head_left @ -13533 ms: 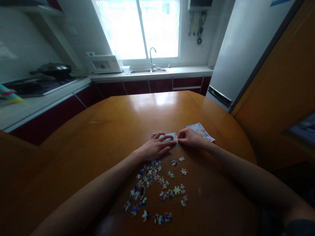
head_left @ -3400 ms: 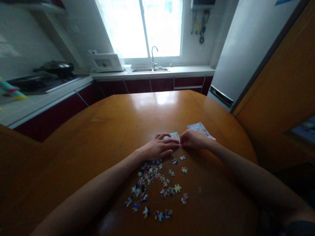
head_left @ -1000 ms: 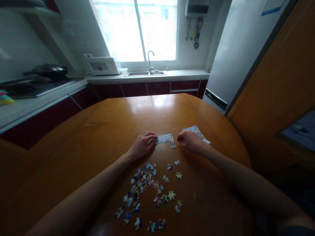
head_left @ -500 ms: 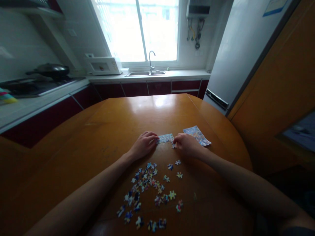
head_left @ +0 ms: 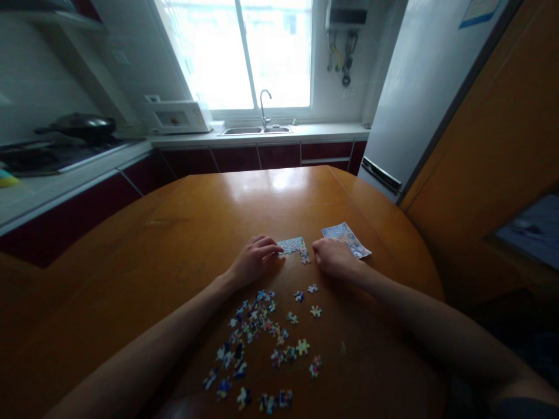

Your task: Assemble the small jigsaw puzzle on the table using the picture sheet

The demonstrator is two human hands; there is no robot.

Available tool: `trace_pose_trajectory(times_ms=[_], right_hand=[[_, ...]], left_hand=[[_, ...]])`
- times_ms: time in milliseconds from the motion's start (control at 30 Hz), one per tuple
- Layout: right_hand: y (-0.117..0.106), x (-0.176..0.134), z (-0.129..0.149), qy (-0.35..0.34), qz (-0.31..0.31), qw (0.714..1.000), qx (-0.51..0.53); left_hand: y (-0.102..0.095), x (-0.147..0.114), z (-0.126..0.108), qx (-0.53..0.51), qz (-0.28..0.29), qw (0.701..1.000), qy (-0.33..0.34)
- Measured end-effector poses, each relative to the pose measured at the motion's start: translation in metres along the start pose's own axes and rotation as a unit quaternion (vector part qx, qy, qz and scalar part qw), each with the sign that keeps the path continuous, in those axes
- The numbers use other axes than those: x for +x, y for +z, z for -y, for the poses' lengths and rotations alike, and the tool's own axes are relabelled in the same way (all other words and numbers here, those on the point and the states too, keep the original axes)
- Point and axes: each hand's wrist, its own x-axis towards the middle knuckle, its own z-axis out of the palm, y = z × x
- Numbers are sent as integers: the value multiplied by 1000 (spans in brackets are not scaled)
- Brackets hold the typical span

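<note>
Joined puzzle part [head_left: 290, 245] sits between the two hands

Through the head camera I see the joined puzzle part flat on the wooden bench [head_left: 262, 203], a band with a short leg running down its right end toward me. I have the left hand [head_left: 255, 259] at the band's left end, fingers loosely apart and gently bent, the fingertips over or touching its edge. The right hand [head_left: 335, 256] is just right of the leg, a narrow gap between them, with its fingers curled in; I cannot tell whether it pinches a piece. Behind that hand, partly covered in my view, lies a printed sheet [head_left: 349, 237]. Nearer me, loose pieces [head_left: 257, 320] spread in a heap, with a yellowish piece [head_left: 303, 347] to the right of it. Farther off I make out a sink [head_left: 242, 131] under the window [head_left: 279, 58].
</note>
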Motion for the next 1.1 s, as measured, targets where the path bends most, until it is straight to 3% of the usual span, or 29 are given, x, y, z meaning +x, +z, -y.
trace_pose_trajectory(times_ms=[300,1100], right_hand=[[4,2,-1,1,9,1000,-17],[0,2,-1,8,27,1000,-9]], left_hand=[[-2,0,-3,1,18,1000,-12],[2,2,-5,-69,-9,998,5]])
